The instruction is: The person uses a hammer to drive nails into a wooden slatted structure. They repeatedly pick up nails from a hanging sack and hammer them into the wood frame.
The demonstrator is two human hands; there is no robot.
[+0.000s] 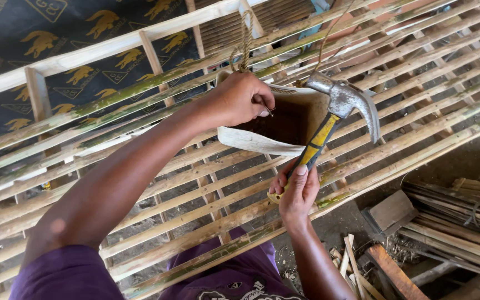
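A bamboo slat lattice (418, 83) fills most of the view, its split strips nailed across pale wooden rails (106, 47). It looks stiff along each strip but springy between rails, so it would likely flex and bounce under a blow struck away from a rail. Behind it hangs a dark printed tarp (56, 33).

Hung by a rope loop (244, 41) in front of the lattice is a small open container (284, 125) with a thin whitish wall and a dark inside. It seems light and floppy, apt to swing if pushed.

The claw hammer (340, 111) stands tilted, steel head up and just right of the container, with a yellow-and-black handle. It is head-heavy and rigid. The right hand (295, 191) wraps closed around the very end of the handle, a hold that gives swing but less control.

The left hand (243, 100) reaches over the container's rim, fingertips pressed together on 1 thin nail (269, 110). A nail is small, hard and smooth, easily dropped, and best pinched near its middle.

Scrap wood pieces (395, 261) lie on the ground below right.
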